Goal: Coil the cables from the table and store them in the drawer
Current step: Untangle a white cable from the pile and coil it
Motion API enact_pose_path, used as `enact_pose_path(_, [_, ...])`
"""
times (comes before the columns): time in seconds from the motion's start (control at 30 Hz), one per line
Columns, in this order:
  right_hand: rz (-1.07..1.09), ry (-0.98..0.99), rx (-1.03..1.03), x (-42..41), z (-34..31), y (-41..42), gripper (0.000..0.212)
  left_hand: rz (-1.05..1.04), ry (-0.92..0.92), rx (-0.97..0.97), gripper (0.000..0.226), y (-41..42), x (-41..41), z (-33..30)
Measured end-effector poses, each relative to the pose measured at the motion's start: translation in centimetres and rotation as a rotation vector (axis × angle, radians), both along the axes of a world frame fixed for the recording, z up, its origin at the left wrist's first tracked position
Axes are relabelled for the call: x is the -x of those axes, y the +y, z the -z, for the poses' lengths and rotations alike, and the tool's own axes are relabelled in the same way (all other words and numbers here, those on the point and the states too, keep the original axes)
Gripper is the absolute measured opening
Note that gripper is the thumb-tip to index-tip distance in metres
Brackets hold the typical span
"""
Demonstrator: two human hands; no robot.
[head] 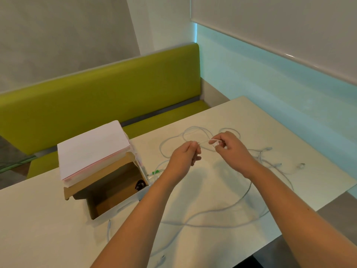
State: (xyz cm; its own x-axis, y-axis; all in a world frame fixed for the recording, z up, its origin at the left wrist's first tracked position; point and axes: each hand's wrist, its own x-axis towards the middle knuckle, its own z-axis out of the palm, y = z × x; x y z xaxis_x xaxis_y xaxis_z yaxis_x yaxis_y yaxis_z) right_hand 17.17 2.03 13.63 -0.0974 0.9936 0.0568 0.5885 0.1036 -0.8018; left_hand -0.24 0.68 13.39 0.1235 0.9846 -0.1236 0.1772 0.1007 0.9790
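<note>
Above a smooth, pale rectangular table [222, 248], the left hand [183, 157] and the right hand [229, 146] each pinch a thin, limp white cable [204, 141] between closed fingers, a short span stretched between them. The rest trails in loose, overlapping loops [212, 219] across the table's middle and right, so pulling could likely snag or knot them. The open brown cardboard drawer [114, 194], white-fronted, sits to the left.

Both hands — left hand [185, 153], right hand [229, 146] — above the table [222, 200], fingers pinching one white cable [204, 141].
</note>
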Motion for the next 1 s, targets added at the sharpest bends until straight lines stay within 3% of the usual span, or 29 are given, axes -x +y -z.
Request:
enact_pose_path(0.1, [0.039, -0.03, 0.059, -1.8, 1.6, 0.6, 0.017, -0.051, -0.306, 0.073, 0.038, 0.6, -0.1, -0.4])
enact_pose_path(0.2, [0.069, 0.013, 0.201, -3.4, 4.1, 0.3, 0.018, -0.083, -0.451, 0.09, 0.037, 1.3, -0.3, -0.5])
enact_pose_path(0.4, [0.058, -0.134, 0.327, -6.6, 7.6, 0.2, 0.009, -0.238, -0.61, 0.092, 0.035, 3.9, -1.9, -1.6])
enact_pose_path(0.67, [0.045, -0.171, 0.36, -13.0, 7.7, 1.2, 0.021, -0.385, -0.72, -0.056, 0.037, 7.1, -2.1, -4.1])
enact_pose_path(0.87, [0.255, 0.355, 0.423, -13.6, 4.9, 3.9, 0.024, -0.406, -0.493, 0.013, 0.033, 7.1, -5.2, -3.4])
enact_pose_path(1.0, [0.303, 0.539, 0.421, -13.8, 2.5, 5.0, 0.025, -0.353, -0.382, 0.052, 0.034, 6.3, -7.3, -2.1])
